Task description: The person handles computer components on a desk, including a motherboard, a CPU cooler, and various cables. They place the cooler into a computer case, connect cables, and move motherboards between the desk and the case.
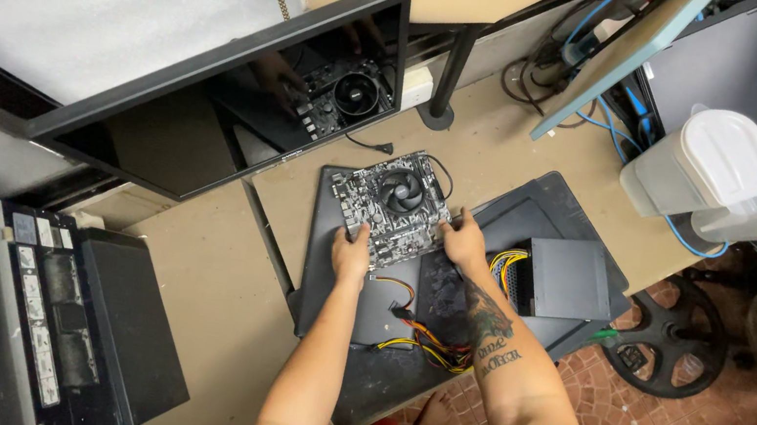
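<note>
— Two hands on one board, from where I stand. The left hand [351, 250] has its fingers curled over the near-left edge of the motherboard [391, 208], the right hand [464, 241] clamps the near-right edge.

— What's the board like?

— Flat, squarish, crowded with small grey parts, with a round black fan [401, 190] on top. It lies slightly tilted over a dark, smooth computer case [347, 307], near the far end of the sandy worktop [210, 288].

— And beside it?

— Just right of the right hand, a boxy grey power supply [567, 278] with yellow, red and black cables [424, 342] trailing along the case toward the worktop's near edge.

— Anything unclear?

— The fingertips vanish under the board's rim. The glossy black monitor [216, 101] at the far-left corner is tilted and mirrors the board dimly.
</note>
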